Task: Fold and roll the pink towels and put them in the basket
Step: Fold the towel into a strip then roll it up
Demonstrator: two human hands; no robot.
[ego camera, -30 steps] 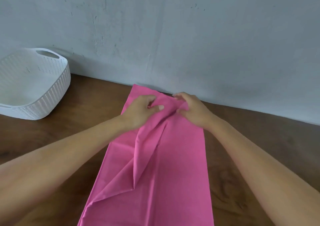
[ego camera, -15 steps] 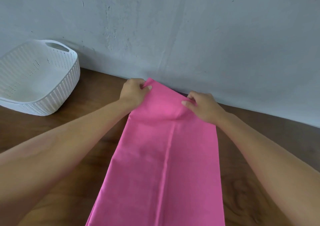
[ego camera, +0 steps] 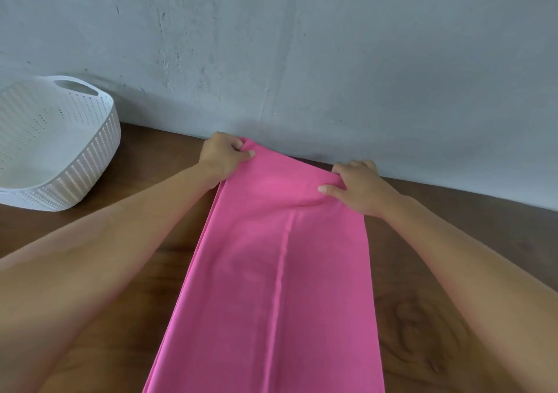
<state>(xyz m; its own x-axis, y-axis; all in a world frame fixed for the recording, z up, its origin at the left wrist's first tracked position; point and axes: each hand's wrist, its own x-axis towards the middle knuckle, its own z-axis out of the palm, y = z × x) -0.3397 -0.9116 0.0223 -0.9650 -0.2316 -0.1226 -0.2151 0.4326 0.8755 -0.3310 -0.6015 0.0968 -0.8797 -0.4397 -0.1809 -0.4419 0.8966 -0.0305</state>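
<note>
A long pink towel (ego camera: pixel 280 272) lies folded lengthwise on the brown wooden table (ego camera: pixel 151 205), running from the wall toward me, with a raised crease down its middle. My left hand (ego camera: pixel 225 154) pinches its far left corner. My right hand (ego camera: pixel 357 186) pinches the far right corner, thumb on top of the cloth. Both far corners sit close to the wall. The white perforated basket (ego camera: pixel 90 163) stands at the far left, away from both hands, and nothing shows inside it.
A grey plastered wall (ego camera: pixel 332 60) rises directly behind the towel's far edge. Bare wood shows on both sides of the towel.
My hands moved apart from the middle of the towel's far end to its two corners, and the bunched fold flattened out into a smooth strip.
</note>
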